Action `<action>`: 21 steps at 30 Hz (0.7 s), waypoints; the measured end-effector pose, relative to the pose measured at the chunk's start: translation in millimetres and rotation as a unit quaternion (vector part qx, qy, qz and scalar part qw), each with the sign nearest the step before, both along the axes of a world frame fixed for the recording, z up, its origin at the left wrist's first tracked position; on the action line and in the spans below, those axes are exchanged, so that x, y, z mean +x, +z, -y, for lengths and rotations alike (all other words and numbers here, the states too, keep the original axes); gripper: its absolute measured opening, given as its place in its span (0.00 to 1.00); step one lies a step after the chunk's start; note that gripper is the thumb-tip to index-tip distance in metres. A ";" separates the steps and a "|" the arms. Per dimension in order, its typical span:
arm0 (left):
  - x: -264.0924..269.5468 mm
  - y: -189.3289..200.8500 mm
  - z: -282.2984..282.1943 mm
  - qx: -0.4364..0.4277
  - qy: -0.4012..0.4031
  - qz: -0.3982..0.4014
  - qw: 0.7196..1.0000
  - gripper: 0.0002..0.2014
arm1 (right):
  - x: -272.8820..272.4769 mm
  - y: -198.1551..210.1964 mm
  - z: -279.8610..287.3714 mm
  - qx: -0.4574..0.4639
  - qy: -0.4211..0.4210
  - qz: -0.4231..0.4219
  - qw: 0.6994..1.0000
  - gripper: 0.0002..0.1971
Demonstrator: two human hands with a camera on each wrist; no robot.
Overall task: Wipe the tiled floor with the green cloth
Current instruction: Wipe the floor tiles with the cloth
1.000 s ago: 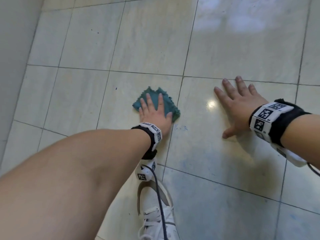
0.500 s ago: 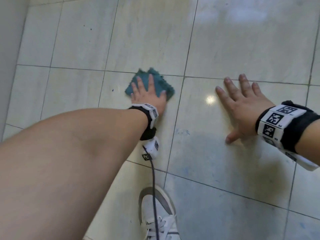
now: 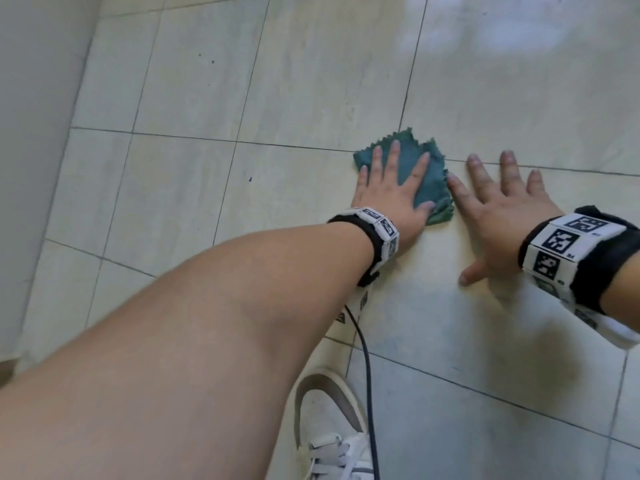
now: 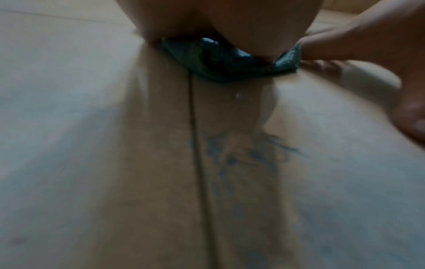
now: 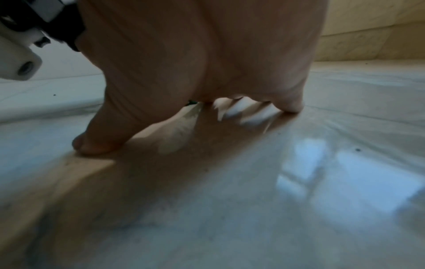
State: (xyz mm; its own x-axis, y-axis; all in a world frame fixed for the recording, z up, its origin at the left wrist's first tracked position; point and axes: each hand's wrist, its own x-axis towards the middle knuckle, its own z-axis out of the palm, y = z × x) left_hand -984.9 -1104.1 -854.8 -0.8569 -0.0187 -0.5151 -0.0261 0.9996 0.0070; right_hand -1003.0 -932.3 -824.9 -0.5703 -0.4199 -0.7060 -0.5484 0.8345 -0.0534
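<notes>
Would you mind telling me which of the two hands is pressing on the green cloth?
The left hand: its spread fingers lie flat on the green cloth, while the right hand rests flat on bare tiled floor beside it.

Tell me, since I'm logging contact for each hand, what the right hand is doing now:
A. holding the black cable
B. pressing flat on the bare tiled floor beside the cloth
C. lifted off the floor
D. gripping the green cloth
B: the right hand lies with fingers spread on the pale tiled floor, next to the green zigzag-edged cloth, which the left hand presses down.
</notes>
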 end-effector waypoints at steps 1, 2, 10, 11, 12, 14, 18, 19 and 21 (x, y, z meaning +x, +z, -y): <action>-2.1 0.0 9.5 -0.001 0.005 -0.001 1.000 0.38 | 0.9 -0.8 0.3 -0.004 -0.005 0.000 1.000 0.81; -4.8 -0.7 19.2 -0.004 0.019 -0.001 1.000 0.38 | 1.5 -1.6 -0.4 -0.007 -0.007 -0.001 1.000 0.81; -6.9 6.5 151.9 -0.071 0.314 0.014 0.947 0.35 | 3.0 -4.9 -2.6 -0.013 -0.014 -0.005 1.000 0.79; 0.3 7.1 166.7 -0.087 0.343 0.023 0.935 0.35 | 3.7 -5.9 -2.6 -0.016 -0.018 -0.006 1.000 0.79; 9.9 6.8 175.6 -0.096 0.362 0.029 0.927 0.35 | 4.3 -6.6 -2.1 -0.021 -0.022 -0.004 1.000 0.79; 29.7 5.0 171.7 -0.092 0.375 0.031 0.922 0.35 | 7.3 -7.7 -1.8 -0.031 -0.028 -0.002 0.999 0.79; 59.5 6.3 131.3 -0.083 0.347 0.019 0.934 0.35 | 12.0 -11.1 -1.7 -0.053 -0.030 -0.017 0.998 0.78; 66.9 6.9 121.4 -0.084 0.338 0.018 0.937 0.35 | 12.8 -11.3 -2.1 -0.061 -0.032 -0.020 0.997 0.77; 82.8 7.1 100.1 -0.081 0.325 0.022 0.942 0.36 | 16.3 -11.5 -4.3 -0.075 -0.035 -0.024 0.996 0.75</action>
State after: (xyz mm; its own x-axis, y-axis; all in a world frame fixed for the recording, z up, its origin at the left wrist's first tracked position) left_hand -902.2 -1204.2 -847.7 -0.6158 -0.6136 -0.4943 -0.6296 0.7603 -0.1596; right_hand -986.6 -928.0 -836.4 -0.6336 -0.4763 -0.6096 -0.4935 0.8557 -0.1557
